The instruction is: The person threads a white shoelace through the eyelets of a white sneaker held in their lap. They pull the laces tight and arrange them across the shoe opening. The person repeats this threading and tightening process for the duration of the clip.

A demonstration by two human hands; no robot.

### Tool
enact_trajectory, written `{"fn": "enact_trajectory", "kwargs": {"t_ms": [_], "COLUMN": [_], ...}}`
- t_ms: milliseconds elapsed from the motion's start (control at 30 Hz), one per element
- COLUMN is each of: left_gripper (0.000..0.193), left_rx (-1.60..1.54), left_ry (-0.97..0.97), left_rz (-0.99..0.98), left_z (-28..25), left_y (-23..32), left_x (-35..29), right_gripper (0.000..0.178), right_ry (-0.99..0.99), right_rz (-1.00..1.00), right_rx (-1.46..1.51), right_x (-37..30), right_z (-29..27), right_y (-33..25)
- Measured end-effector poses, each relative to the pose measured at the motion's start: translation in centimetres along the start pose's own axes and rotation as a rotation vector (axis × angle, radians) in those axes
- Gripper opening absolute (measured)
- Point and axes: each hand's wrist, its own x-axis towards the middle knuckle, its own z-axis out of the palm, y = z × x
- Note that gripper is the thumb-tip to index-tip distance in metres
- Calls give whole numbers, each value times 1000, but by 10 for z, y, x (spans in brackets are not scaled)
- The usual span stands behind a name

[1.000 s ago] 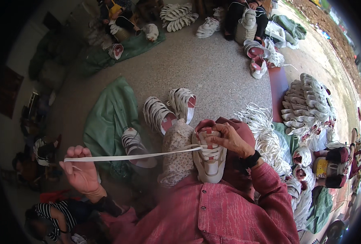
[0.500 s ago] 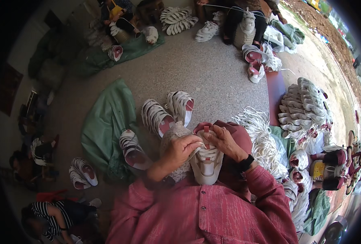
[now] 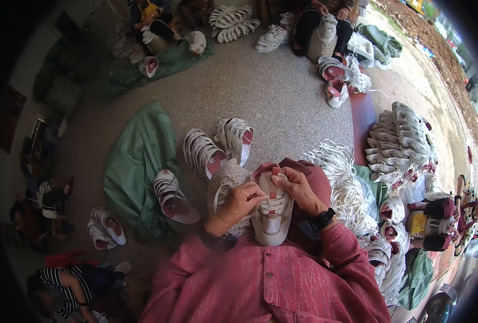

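On my lap rests a white and beige sneaker (image 3: 273, 227), its toe toward me and its red pull tab upward. My left hand (image 3: 242, 202) is closed in a pinch at the left eyelet edge. A white shoelace (image 3: 218, 195) loops out to the left behind that hand. My right hand (image 3: 302, 189) grips the sneaker's upper right edge by the tongue, thumb and fingers pressed together. Laces cross the tongue below my fingertips. A patterned cloth (image 3: 231, 177) covers my left knee.
Nested stacks of sneakers (image 3: 202, 151) stand ahead. A green sack (image 3: 142, 156) spreads on the floor at left. Bundled white laces (image 3: 346, 188) lie at right, with a big shoe pile (image 3: 403, 142) beyond. Other people sit working with shoes at the far side.
My left hand has drawn slightly down and left from the tongue, and a lace loop now shows beside it. The right hand keeps its hold. At the far side, a person's hands have come to a shoe.
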Motion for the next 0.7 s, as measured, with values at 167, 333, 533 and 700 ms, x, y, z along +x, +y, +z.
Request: {"fn": "enact_trajectory", "kwargs": {"t_ms": [167, 333, 533, 700], "left_gripper": [9, 13, 23, 30], "left_rx": [-496, -515, -341, -370], "left_ry": [-35, 19, -59, -35], "left_rz": [-350, -344, -304, -147], "left_z": [-4, -6, -20, -11], "left_y": [2, 3, 7, 2], "left_x": [1, -3, -1, -4], "right_gripper": [19, 21, 24, 27], "right_ry": [-32, -68, -64, -59], "right_rz": [-74, -30, 19, 31], "right_rx": [-131, -201, -188, -193], "right_x": [5, 8, 7, 8], "right_z": [1, -5, -3, -3], "right_y": [2, 3, -1, 0]}}
